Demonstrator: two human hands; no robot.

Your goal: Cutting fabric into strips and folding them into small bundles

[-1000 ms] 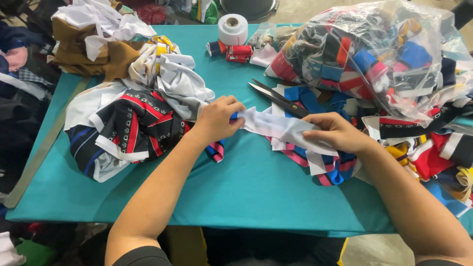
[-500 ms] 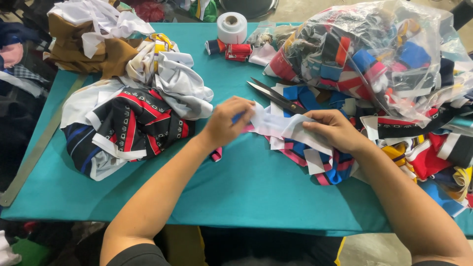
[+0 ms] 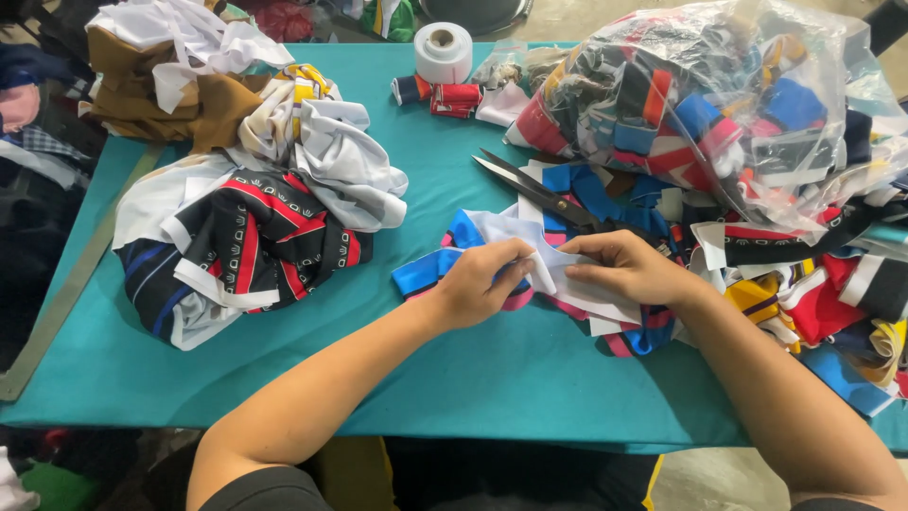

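Our left hand (image 3: 482, 284) and right hand (image 3: 629, 270) are both closed in a pinch on one white fabric strip (image 3: 558, 274), which spans the short gap between them, just above the teal bench (image 3: 454, 378). Black scissors (image 3: 539, 189) lie just beyond our hands, blades apart. A heap of patterned cloth (image 3: 246, 246) sits well off to the left of our left hand, and a clear bag of scraps (image 3: 719, 104) lies beyond our right hand.
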